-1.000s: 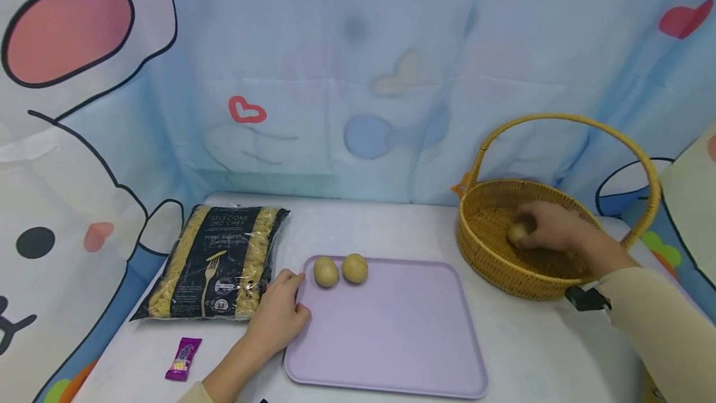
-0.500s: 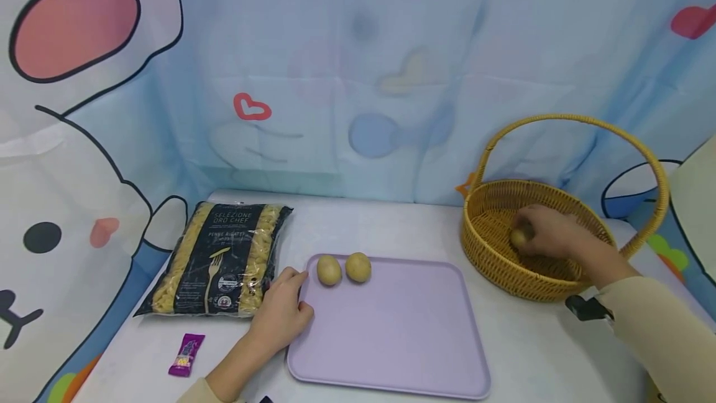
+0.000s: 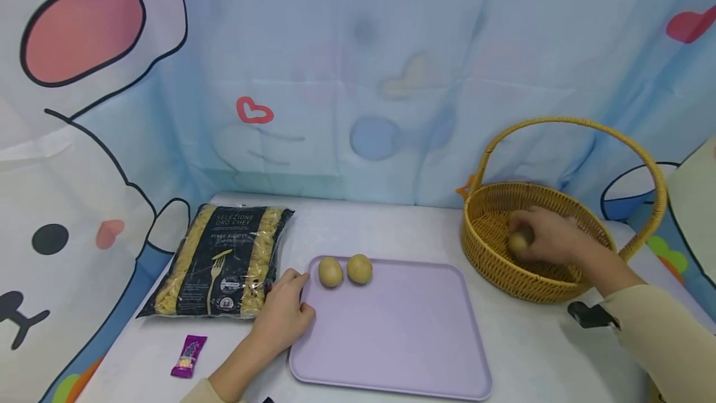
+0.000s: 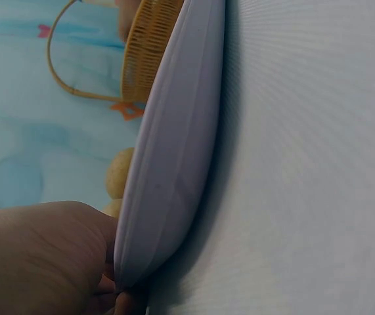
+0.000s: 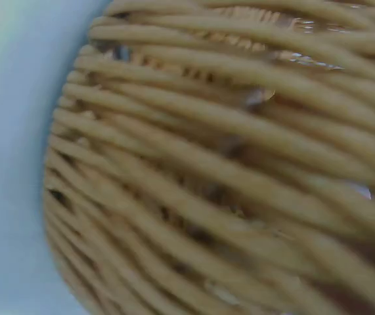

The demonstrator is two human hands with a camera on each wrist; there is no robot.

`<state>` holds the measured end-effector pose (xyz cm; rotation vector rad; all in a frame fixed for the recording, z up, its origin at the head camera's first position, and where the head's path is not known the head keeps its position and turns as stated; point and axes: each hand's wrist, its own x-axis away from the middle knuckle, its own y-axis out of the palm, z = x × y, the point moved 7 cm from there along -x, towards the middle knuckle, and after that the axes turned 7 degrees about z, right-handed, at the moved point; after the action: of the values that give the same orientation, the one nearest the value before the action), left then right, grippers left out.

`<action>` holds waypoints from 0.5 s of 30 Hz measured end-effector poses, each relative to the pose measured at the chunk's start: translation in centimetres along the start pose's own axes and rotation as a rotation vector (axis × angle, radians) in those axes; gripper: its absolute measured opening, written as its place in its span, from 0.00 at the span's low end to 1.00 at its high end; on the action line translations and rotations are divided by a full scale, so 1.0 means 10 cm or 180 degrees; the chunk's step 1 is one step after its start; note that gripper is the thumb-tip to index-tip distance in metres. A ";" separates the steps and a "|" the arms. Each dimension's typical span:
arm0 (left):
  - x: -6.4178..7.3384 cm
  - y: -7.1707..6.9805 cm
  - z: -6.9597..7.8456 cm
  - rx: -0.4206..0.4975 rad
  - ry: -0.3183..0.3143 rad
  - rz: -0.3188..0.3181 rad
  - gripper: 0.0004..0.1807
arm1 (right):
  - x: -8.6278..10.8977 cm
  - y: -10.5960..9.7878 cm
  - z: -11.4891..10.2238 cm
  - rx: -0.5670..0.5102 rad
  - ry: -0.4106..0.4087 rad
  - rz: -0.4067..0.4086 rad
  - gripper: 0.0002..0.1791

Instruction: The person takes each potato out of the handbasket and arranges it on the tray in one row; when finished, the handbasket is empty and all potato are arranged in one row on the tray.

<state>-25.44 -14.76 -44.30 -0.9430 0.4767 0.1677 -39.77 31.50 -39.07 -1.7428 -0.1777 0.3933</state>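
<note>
My left hand (image 3: 283,316) grips the left edge of a lilac tray (image 3: 397,328), its thumb over the rim. The left wrist view shows fingers at the tray's side (image 4: 164,177). Two round yellowish potatoes (image 3: 330,272) sit side by side in the tray's far left corner. Inside a wicker basket (image 3: 492,269) at the right, my right hand (image 3: 550,235) holds another potato (image 3: 518,244) between thumb and fingers. The right wrist view is filled by the basket's woven side (image 5: 226,157), which hides that hand and potato.
A bag of penne pasta (image 3: 218,260) lies left of the tray, close to the left hand. In front of it lies a small purple packet (image 3: 189,356). The basket's tall handle (image 3: 570,120) arches over the right forearm. A patterned curtain (image 3: 358,79) hangs behind the table.
In the basket, the right hand has shifted slightly and more of its potato shows. The left hand stays at the tray's edge. The head view has shifted a little.
</note>
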 end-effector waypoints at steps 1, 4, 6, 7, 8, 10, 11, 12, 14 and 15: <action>0.00 0.00 0.00 0.0001 -0.0004 -0.0001 0.29 | 0.00 -0.02 -0.02 0.0007 -0.0013 0.0008 0.24; 0.00 0.00 0.00 0.0008 -0.0009 -0.0003 0.29 | -0.01 -0.10 -0.08 0.0031 -0.0062 0.0044 0.25; 0.00 0.00 0.00 0.0007 -0.0006 -0.0002 0.29 | -0.01 -0.16 -0.15 0.0062 -0.0115 0.0076 0.25; 0.00 -0.01 0.00 0.0004 -0.0004 -0.0001 0.29 | -0.01 -0.19 -0.18 0.0089 -0.0149 0.0097 0.25; 0.00 -0.01 0.00 0.0005 -0.0002 0.0000 0.29 | -0.02 -0.22 -0.22 0.0103 -0.0179 0.0119 0.24; 0.00 -0.01 0.00 0.0008 0.0000 0.0001 0.29 | -0.02 -0.27 -0.29 0.0131 -0.0248 0.0152 0.24; 0.00 -0.01 0.00 0.0010 0.0002 0.0000 0.29 | -0.03 -0.29 -0.33 0.0127 -0.0285 0.0164 0.24; 0.00 -0.01 0.00 0.0012 0.0003 -0.0001 0.29 | -0.03 -0.30 -0.37 0.0118 -0.0314 0.0173 0.24; 0.00 -0.01 0.01 0.0016 0.0002 -0.0005 0.29 | -0.02 -0.33 -0.45 0.0090 -0.0365 0.0190 0.24; 0.00 -0.01 0.01 0.0017 0.0002 -0.0009 0.29 | -0.02 -0.35 -0.49 0.0074 -0.0389 0.0198 0.24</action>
<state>-25.36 -14.75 -44.19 -0.9384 0.4761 0.1635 -37.91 27.68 -34.88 -1.7053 -0.2063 0.5460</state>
